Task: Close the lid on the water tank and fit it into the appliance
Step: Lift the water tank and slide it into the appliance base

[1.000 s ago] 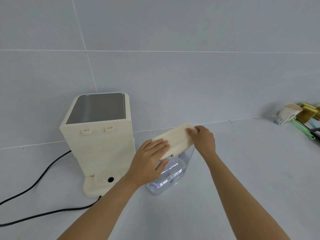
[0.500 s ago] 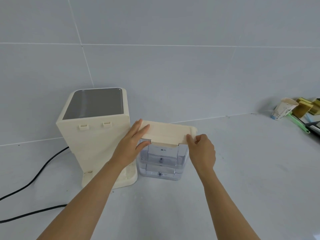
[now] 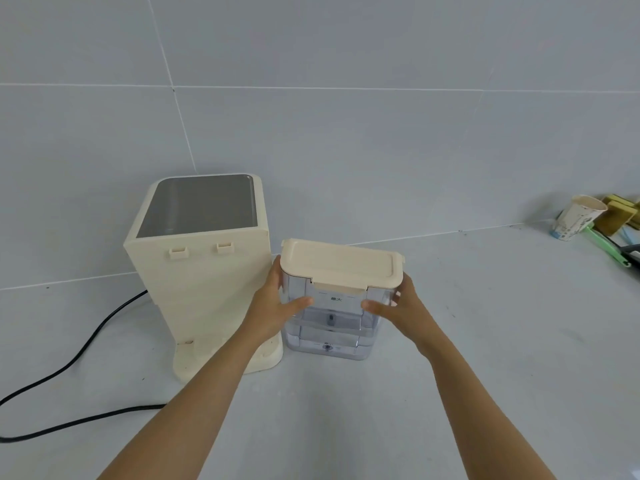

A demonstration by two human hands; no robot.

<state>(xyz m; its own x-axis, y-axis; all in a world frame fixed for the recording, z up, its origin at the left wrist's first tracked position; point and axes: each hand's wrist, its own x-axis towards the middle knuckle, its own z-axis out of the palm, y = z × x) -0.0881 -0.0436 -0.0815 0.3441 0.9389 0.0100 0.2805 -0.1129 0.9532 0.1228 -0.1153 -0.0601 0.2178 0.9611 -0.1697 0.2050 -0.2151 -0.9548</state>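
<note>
A clear plastic water tank stands upright on the grey counter, right beside the cream appliance. Its cream lid lies flat and shut on top. My left hand grips the tank's left side, thumb across the front. On the tank's right side sits my right hand, its thumb also on the front wall. The appliance shows its back face with two small clips and a low base ledge, partly hidden by my left forearm.
A black power cord runs from the appliance across the counter to the left. At the far right corner lie a tipped paper cup, yellow sponges and a green-handled tool. A tiled wall stands behind.
The lid went from tilted above the tank to flat and shut on it. Both hands dropped from the lid to the tank's sides. The tank now stands upright.
</note>
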